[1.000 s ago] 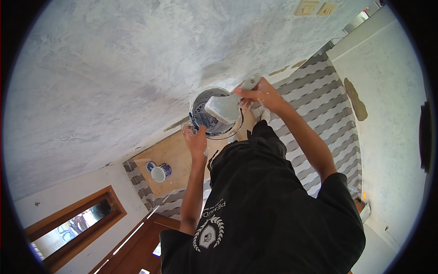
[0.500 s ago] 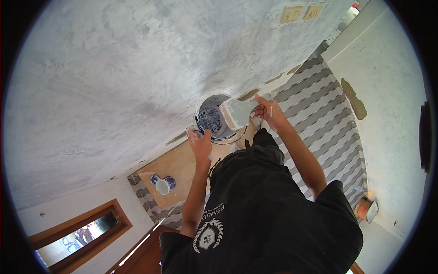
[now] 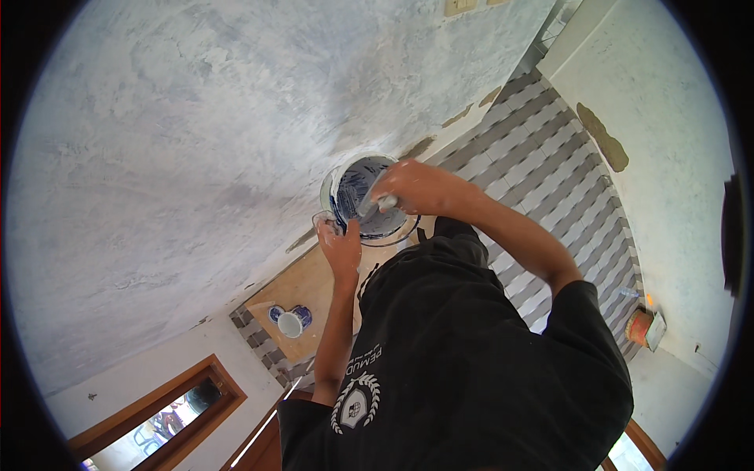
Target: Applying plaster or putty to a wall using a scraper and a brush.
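**Right hand holds a scraper at the mouth of a paste-streaked bucket**

Nearest is the person's black shirt (image 3: 479, 369), with a pale emblem. Beyond it, the left hand (image 3: 340, 250), smeared with white, grips the near left rim of the bucket (image 3: 352, 187). The right hand (image 3: 416, 188) is closed around the scraper (image 3: 367, 205), back of the hand upward. The scraper is at the bucket's mouth, pale and seen nearly edge-on, much of it hidden by the fingers. The bucket is in front of the person, close by the wall (image 3: 204, 149); its inside is dark blue-grey with whitish streaks, and its rim is crusted white. Whether it rests on anything cannot be told.

Half a second ago the scraper showed its broad face, with white paste along its edge, at the bucket's right side; now it is turned and farther left, while the left hand keeps its hold.

Farther off, a blue-and-white pot (image 3: 292, 323) lies on a brown board (image 3: 312, 281), and grey-and-white tiles (image 3: 542, 169) cover the floor.
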Demonstrator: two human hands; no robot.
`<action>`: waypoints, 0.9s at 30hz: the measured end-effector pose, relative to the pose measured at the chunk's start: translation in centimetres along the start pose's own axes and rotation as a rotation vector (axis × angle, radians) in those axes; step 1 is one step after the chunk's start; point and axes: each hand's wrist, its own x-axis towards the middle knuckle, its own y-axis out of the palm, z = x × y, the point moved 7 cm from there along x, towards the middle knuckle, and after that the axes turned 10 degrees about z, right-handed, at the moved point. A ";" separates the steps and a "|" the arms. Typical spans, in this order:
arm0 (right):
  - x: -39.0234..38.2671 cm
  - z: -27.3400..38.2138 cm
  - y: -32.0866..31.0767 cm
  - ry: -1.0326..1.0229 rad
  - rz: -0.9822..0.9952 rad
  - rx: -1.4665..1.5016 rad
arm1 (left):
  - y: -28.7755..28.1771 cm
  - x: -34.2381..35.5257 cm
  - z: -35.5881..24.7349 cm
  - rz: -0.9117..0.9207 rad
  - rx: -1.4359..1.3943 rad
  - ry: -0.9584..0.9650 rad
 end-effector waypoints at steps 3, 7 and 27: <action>1.8 0.6 3.8 -0.165 0.147 -0.304 | 0.0 -0.1 0.5 -0.008 0.025 0.006; 3.5 -0.6 7.5 -0.095 0.400 -0.497 | -0.3 -0.4 -0.7 0.007 0.062 -0.005; -0.5 -4.0 0.9 0.273 -0.058 0.776 | -2.4 -1.3 3.2 -0.093 -0.098 -0.102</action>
